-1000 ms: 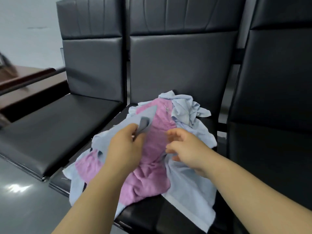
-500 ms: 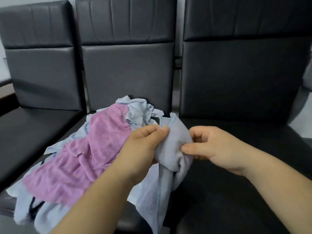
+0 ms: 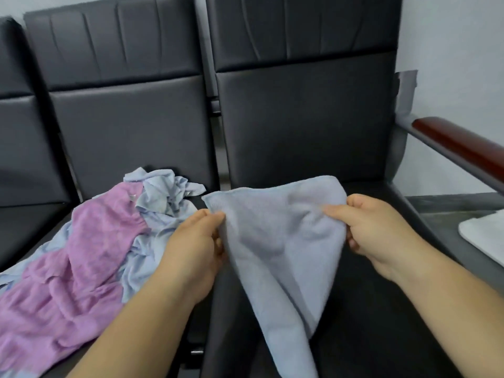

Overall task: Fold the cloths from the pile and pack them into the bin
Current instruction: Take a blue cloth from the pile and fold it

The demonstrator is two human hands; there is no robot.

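On the middle chair (image 3: 131, 132) at left, the pile stays in a heap: a pink cloth (image 3: 68, 282) draped over crumpled pale blue cloths (image 3: 163, 192). Just right of it, the left hand (image 3: 193, 249) has its grip pinched on the left edge of a blue cloth (image 3: 278, 241), thumb on top and fingers curled beneath. Half a second ago this cloth was a bunched wad between two hands held close together by the pile; now the hands are drawn apart and the cloth is opened out over the seat of the right chair (image 3: 381, 336), clear of the heap. Its top edge runs left to right between the hands, and the rest hangs down, narrowing to a corner at the bottom of the view, so its long axis runs top to bottom. The right hand (image 3: 381, 230) has its grip pinched on the cloth's upper right corner. Farther right, a reddish-brown armrest (image 3: 463, 148) and the corner of a white object (image 3: 488, 236) have come into view.
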